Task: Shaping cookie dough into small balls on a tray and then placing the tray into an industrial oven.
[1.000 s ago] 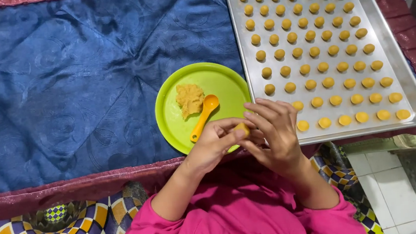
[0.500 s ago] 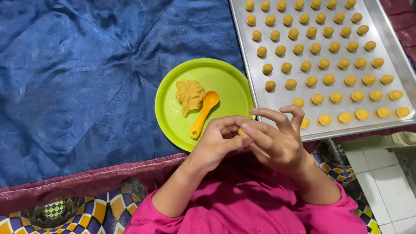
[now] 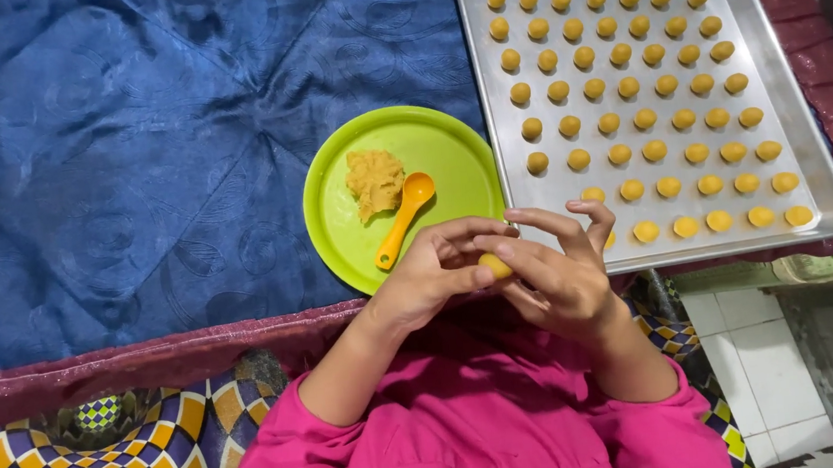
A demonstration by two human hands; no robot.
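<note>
My left hand [image 3: 430,278] and my right hand [image 3: 555,272] meet over the near edge of the blue cloth, fingers closed together on a small yellow dough ball [image 3: 496,265]. Just beyond them sits a lime green plate [image 3: 449,141] with a lump of yellow dough [image 3: 374,179] and an orange spoon [image 3: 403,219] lying on it. To the right is a metal baking tray [image 3: 776,92] filled with rows of several small yellow dough balls [image 3: 624,85]. My right fingertips overlap the tray's near edge.
A blue quilted cloth [image 3: 109,160] with a maroon border [image 3: 126,360] covers the surface. A patterned yellow and purple fabric [image 3: 94,453] lies at lower left. White floor tiles [image 3: 758,345] show at lower right. My pink sleeves fill the bottom.
My hands stay together by the plate's near edge, fingers shifting around the small dough ball. Plate, spoon and tray have not moved.
</note>
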